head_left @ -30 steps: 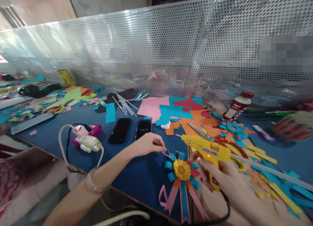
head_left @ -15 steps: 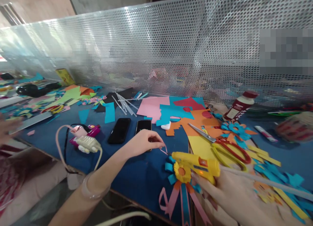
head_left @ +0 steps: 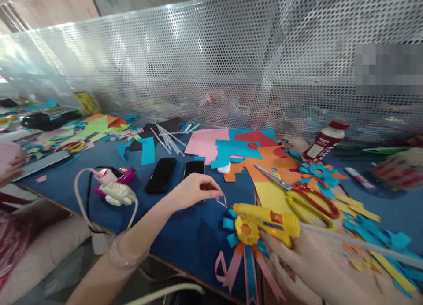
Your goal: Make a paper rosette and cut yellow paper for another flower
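Left hand: our left hand [head_left: 193, 191] pinches the end of a thin pink paper strip [head_left: 222, 202] between thumb and fingertips, drawing it out from the rosette so the glue tip can get at it.
Right hand: our right hand [head_left: 317, 263] is closed around the yellow hot glue gun [head_left: 267, 221], whose nozzle points left at the strip's base; a clear glue stick [head_left: 363, 245] sticks out of its rear.
Paper rosette: the paper rosette [head_left: 245, 233] lies flat near the front edge of the blue table [head_left: 185, 234], just under the gun, with pink and blue ribbon tails [head_left: 243, 270] hanging toward us.
Close by: red-handled scissors [head_left: 297, 192] rest on orange and yellow paper just behind the gun; two black phones [head_left: 178, 174] lie side by side behind our left hand.
Further off: a power strip [head_left: 116, 192] with its cable sits left; a red-capped glue bottle [head_left: 323, 139] stands by the perforated metal screen [head_left: 211, 63]; loose glue sticks [head_left: 167, 139] and paper scraps cover the rest.
In the way: the gun body hides part of the rosette's right side, and blue and yellow offcuts [head_left: 376, 239] crowd our right wrist.
Left edge: another person's hand [head_left: 9, 164] shows, blurred.
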Demonstrator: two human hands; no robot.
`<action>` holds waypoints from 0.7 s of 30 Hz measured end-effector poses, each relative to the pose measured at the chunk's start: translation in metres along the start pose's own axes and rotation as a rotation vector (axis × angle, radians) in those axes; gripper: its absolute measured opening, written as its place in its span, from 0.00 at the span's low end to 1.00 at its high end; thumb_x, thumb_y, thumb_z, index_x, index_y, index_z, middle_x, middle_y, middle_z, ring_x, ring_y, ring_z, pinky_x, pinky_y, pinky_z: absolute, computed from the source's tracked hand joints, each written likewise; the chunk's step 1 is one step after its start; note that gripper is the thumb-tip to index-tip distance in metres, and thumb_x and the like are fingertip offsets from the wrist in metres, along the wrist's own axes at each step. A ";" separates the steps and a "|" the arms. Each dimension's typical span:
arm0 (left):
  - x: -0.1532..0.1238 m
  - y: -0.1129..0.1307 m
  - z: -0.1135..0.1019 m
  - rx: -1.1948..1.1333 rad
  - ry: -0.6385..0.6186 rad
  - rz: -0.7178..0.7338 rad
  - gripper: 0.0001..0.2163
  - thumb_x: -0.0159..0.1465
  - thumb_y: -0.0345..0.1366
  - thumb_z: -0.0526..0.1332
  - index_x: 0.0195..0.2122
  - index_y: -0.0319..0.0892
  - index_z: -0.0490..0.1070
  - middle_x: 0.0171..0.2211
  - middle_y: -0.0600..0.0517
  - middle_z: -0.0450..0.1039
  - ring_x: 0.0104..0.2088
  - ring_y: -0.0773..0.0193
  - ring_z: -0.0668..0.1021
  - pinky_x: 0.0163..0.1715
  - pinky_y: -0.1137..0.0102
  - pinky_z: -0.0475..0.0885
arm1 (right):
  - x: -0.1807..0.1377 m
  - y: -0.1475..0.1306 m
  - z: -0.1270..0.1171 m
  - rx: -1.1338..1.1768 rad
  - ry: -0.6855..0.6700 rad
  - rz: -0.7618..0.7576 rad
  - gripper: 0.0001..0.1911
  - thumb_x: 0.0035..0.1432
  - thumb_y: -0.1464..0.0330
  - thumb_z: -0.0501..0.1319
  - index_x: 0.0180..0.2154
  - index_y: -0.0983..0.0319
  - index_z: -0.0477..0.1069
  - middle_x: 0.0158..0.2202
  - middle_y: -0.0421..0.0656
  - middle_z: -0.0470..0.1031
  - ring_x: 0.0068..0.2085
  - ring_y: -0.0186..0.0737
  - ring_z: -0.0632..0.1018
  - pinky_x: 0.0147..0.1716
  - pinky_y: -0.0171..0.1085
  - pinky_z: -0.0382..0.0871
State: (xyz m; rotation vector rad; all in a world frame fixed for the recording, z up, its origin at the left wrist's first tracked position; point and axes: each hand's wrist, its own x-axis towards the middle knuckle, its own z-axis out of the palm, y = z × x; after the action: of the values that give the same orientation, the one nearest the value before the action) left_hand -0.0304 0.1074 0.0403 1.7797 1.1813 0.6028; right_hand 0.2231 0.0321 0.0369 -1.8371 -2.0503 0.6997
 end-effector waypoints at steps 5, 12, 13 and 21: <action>0.000 0.001 -0.001 0.008 0.001 0.004 0.14 0.57 0.45 0.61 0.35 0.39 0.76 0.30 0.49 0.76 0.27 0.67 0.73 0.24 0.74 0.64 | -0.001 0.000 0.002 0.074 0.059 -0.017 0.22 0.55 0.53 0.53 0.16 0.57 0.61 0.06 0.36 0.60 0.12 0.38 0.68 0.15 0.35 0.60; 0.000 0.002 -0.001 -0.008 0.011 0.012 0.13 0.56 0.44 0.62 0.34 0.39 0.76 0.29 0.49 0.76 0.26 0.67 0.72 0.24 0.74 0.64 | 0.000 0.006 0.003 0.113 0.012 -0.009 0.22 0.53 0.53 0.56 0.15 0.57 0.63 0.05 0.37 0.59 0.10 0.37 0.65 0.14 0.36 0.57; 0.000 0.003 -0.001 -0.006 0.013 0.014 0.13 0.56 0.44 0.62 0.34 0.39 0.76 0.29 0.50 0.76 0.26 0.67 0.72 0.24 0.74 0.64 | 0.000 0.006 0.002 0.137 0.010 -0.005 0.21 0.54 0.53 0.56 0.15 0.57 0.63 0.06 0.37 0.59 0.11 0.36 0.65 0.14 0.36 0.59; -0.001 0.004 -0.001 -0.013 0.007 0.018 0.12 0.57 0.43 0.62 0.34 0.40 0.76 0.30 0.50 0.77 0.28 0.66 0.73 0.26 0.74 0.65 | -0.001 0.005 0.003 0.150 0.042 0.000 0.21 0.53 0.54 0.56 0.15 0.57 0.63 0.06 0.36 0.57 0.11 0.35 0.64 0.15 0.36 0.58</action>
State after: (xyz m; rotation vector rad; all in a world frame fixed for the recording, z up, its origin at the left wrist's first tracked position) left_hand -0.0297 0.1066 0.0439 1.7801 1.1650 0.6267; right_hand 0.2254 0.0309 0.0316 -1.7531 -1.9165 0.7852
